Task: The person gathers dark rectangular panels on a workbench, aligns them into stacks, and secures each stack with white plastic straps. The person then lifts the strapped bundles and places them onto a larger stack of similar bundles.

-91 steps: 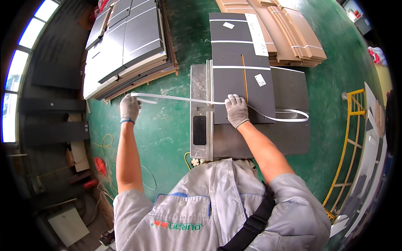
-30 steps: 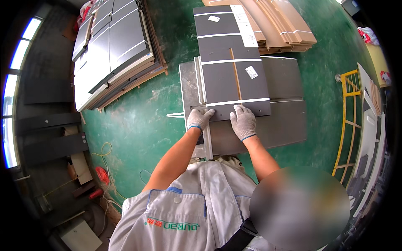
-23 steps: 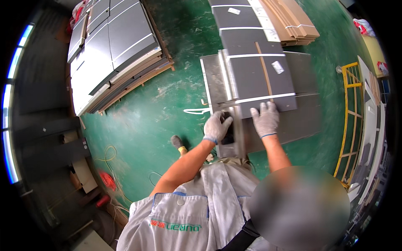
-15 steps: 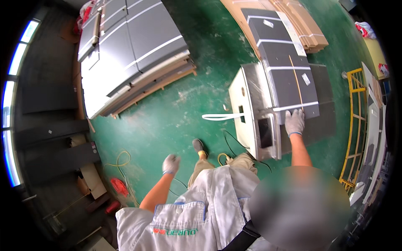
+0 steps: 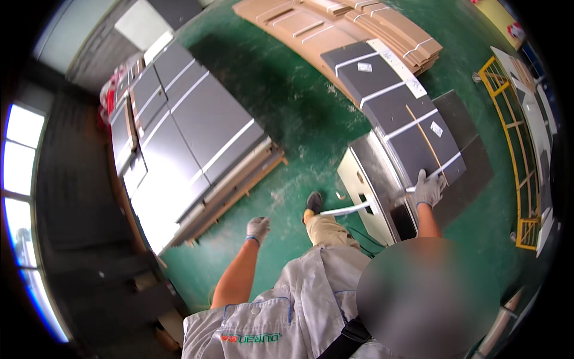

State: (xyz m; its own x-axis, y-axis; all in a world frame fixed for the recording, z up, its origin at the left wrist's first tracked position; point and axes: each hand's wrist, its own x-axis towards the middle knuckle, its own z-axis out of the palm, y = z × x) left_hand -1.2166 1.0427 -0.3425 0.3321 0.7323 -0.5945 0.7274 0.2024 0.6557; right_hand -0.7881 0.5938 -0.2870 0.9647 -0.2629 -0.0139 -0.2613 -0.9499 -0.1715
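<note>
My gloved right hand [image 5: 429,189] rests on the near end of a stack of dark grey panels [image 5: 412,136] bound with white straps. Its fingers are spread over the top, next to the nearest strap, and grip nothing that I can see. A thin tan strip [image 5: 426,141] lies along the stack. Under and beside the panels stands a cream box-shaped machine [image 5: 360,190] with a metal top, and a loose white strap [image 5: 345,210] sticks out of its side. My gloved left hand [image 5: 258,228] hangs over the floor with curled fingers and nothing visible in it.
At left a large pile of strapped grey panels [image 5: 197,128] lies on wooden supports. Flat brown cardboard [image 5: 311,30] is stacked at the far side. A yellow metal frame [image 5: 515,137] stands at right. Cables [image 5: 366,239] run on the green floor [image 5: 293,173] by the machine.
The view has turned and shifted, so the panel piles sit differently in it. My right hand stays at the stack's near end, its fingers more spread. My left hand has swung forward.
</note>
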